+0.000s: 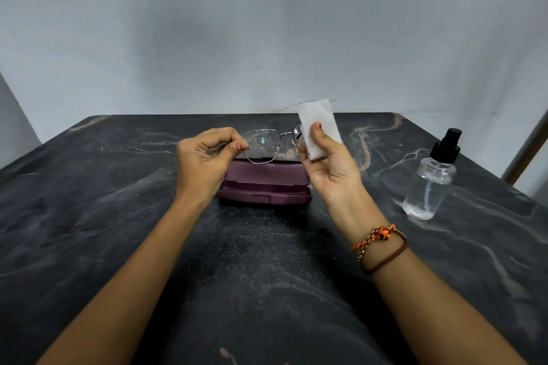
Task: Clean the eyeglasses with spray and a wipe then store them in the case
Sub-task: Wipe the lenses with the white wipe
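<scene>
Thin silver wire-rimmed eyeglasses (268, 142) held up just above the closed plum-purple plastic case (264, 184), the landmark for all else. Left hand (204, 160), above the case's left end, pinching the frame's left edge between thumb and forefinger; grip clamped on the glasses. Right hand (326, 163), above the case's right end, holding a folded white paper wipe (318, 127) with thumb pressed on its face; grip clamped on the wipe, wrapped over the right lens. Left lens speckled with droplets, so apparently sprayed but not yet wiped.

Risks, as judged: frame gripped by a single edge, so hard rubbing on the far lens likely to twist or bend the thin wire, or to slip the glasses out of the pinch onto the case. Left fingertips near the wet lens, so smudging possible. Droplets left too long likely to dry into spots. Case shut, needing a free hand later.

Clear glass spray bottle with black pump top (430, 184) standing upright well to the right of the case. Dark grey marbled stone worktop (89, 216) beneath the case, pale veins running across. Plain pale grey wall (267, 24) behind the case.
</scene>
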Demonstrator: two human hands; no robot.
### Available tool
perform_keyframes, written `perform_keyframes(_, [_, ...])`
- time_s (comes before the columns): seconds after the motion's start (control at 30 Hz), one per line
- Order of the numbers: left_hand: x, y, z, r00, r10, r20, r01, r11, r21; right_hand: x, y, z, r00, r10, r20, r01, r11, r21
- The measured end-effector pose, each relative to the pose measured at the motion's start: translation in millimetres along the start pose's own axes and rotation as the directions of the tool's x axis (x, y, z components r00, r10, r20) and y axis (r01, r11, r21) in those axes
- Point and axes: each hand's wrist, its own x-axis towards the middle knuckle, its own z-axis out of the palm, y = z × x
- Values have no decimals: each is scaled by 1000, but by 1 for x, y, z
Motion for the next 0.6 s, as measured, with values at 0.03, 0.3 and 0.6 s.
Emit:
perform_keyframes(0.03, [0, 0, 0, 1000, 2, -1, -2, 1000, 6, 0, 1, -1, 1000, 3, -29, -3, 1000, 6])
perform_keyframes(0.3, [-2, 5, 3, 999, 20, -33, -22, 999, -35, -1, -2, -4, 982, 6, 187, 9, 997, -81])
perform_keyframes(0.6, [1, 2, -1, 1000, 20, -12, -20, 999, 27, -2, -8, -5, 994, -54, 92, 79, 950, -302])
